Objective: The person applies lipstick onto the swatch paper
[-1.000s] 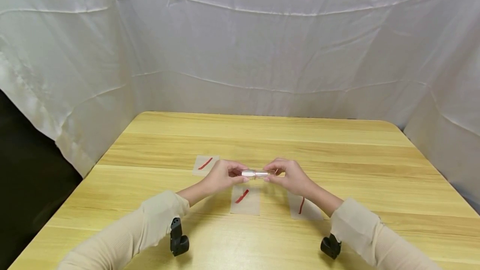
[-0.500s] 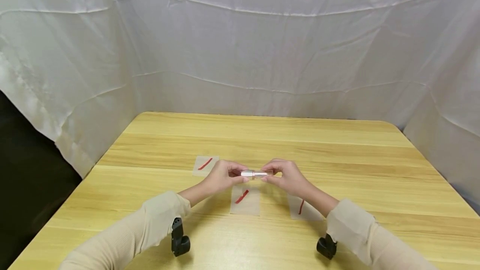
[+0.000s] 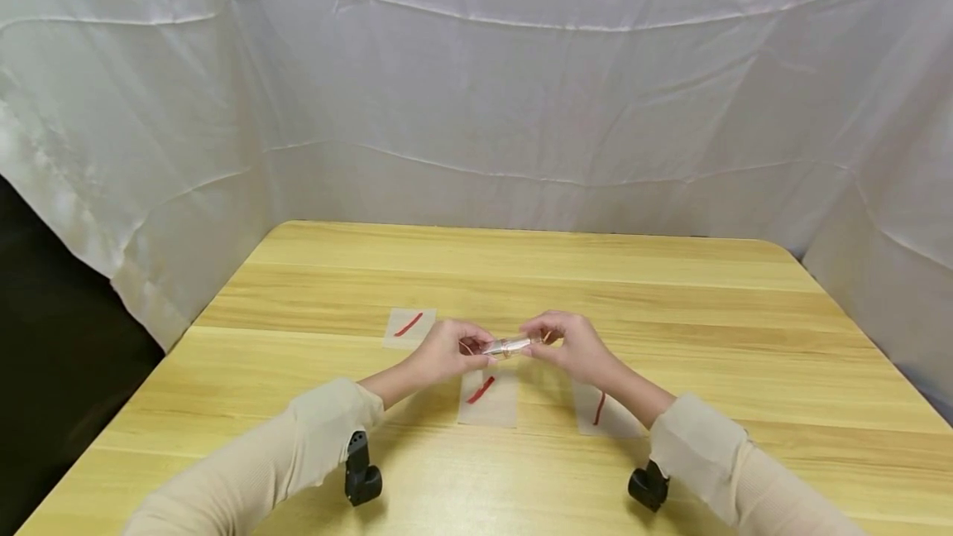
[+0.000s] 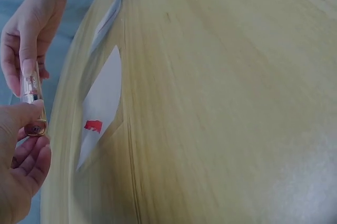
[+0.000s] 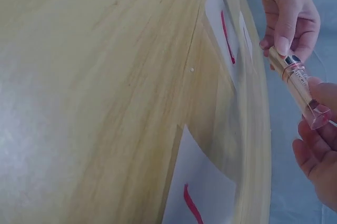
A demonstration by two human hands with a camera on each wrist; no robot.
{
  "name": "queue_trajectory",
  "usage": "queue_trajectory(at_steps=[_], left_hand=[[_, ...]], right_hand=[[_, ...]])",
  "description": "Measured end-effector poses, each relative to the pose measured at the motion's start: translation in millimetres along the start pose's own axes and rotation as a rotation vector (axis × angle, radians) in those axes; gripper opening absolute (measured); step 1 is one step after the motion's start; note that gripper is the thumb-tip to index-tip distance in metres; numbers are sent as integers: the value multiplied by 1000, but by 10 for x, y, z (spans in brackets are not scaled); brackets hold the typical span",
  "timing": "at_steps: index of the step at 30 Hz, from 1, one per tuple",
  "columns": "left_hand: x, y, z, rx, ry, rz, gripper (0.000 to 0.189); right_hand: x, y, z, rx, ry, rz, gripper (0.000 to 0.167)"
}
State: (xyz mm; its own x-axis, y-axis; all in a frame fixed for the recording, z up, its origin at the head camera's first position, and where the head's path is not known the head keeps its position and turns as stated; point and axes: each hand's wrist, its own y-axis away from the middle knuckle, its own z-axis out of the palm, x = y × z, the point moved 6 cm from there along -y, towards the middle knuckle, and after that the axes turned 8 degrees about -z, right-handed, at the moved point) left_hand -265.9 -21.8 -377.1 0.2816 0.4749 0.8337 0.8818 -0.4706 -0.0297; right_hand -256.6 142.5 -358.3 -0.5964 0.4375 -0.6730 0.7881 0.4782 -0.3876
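Note:
A lipstick (image 3: pixel 509 346) with a gold base and a clear cap is held level between both hands above the table. My left hand (image 3: pixel 445 349) pinches its gold base between thumb and fingers. Around the clear cap at the other end, my right hand (image 3: pixel 572 346) has its thumb and fingers. In the right wrist view the lipstick (image 5: pixel 297 86) shows its clear cap seated against the gold base, with lettering on the cap. The left wrist view shows the round end of the gold base (image 4: pixel 36 127) under the left thumb.
Below the hands lies a paper square (image 3: pixel 487 412) with a red stroke. Another paper (image 3: pixel 411 329) lies at back left, and a third (image 3: pixel 610 418) lies partly under the right forearm. The wooden table (image 3: pixel 476 486) is bounded by a pale curtain (image 3: pixel 521 106).
The lipstick has gone from nearly straight to slightly tilted, its right end now higher. The right hand has moved slightly left, toward the left hand. Both hands keep hold of it.

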Motion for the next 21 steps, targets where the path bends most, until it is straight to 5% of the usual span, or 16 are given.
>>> queue_trajectory(at_steps=[16,21], left_hand=[[-177,-73,-48,82,183,-193,24],[-141,-135,-25,83,176,-160,24]], right_hand=[[169,-64,-155,102,-233,216,27],[168,-111,-180,128,-221,231,26]])
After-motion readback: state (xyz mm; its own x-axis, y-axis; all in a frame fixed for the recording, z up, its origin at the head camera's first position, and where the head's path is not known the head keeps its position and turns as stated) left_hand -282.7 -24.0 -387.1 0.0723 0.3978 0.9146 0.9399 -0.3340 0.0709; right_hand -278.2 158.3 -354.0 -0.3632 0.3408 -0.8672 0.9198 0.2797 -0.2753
